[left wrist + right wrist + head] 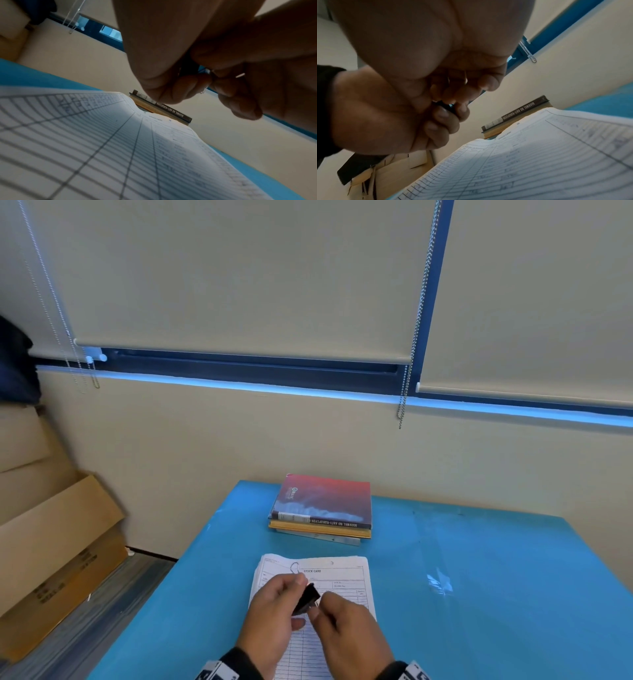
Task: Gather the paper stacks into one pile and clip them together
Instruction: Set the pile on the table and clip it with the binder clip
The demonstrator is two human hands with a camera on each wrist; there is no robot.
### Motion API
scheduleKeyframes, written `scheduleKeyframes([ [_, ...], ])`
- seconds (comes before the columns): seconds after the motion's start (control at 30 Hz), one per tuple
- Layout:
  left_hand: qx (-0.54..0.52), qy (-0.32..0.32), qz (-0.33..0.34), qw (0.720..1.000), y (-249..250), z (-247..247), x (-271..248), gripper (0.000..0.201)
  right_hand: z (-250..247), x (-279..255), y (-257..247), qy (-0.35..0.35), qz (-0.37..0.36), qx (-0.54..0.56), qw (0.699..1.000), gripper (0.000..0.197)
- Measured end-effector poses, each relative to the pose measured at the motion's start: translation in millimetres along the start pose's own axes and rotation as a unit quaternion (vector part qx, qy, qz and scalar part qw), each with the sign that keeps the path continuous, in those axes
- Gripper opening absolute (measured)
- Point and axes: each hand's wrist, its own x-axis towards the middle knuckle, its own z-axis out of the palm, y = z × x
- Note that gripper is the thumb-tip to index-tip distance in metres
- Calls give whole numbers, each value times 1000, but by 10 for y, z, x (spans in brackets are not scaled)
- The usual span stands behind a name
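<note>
Holding a black binder clip (pixel 307 598) over the paper pile (pixel 337 573) at lower centre of the head view, left hand (pixel 270 609) and right hand (pixel 346 625) both pinch it; a slipping wire handle could snap it shut, and the 1 unpinned pile could shift.

Curled fingers (pixel 447 94) above ruled paper stack (pixel 530 162) (books (pixel 518 117) behind)

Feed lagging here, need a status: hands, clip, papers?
Both hands, left hand and right hand, pinch the black binder clip above the paper pile. Clip not yet on. Book stack behind, clear of it.
</note>
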Motion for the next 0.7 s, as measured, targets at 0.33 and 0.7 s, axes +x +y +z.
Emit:
scheduleKeyframes([
  [0.33,-5,-2,0,1000,-65,-30,-12,22,43,109,153,-6,111,189,976,34],
  [0.7,-36,24,-53,998,-264,10,219,14,142,167,190,53,168,309,935,44],
])
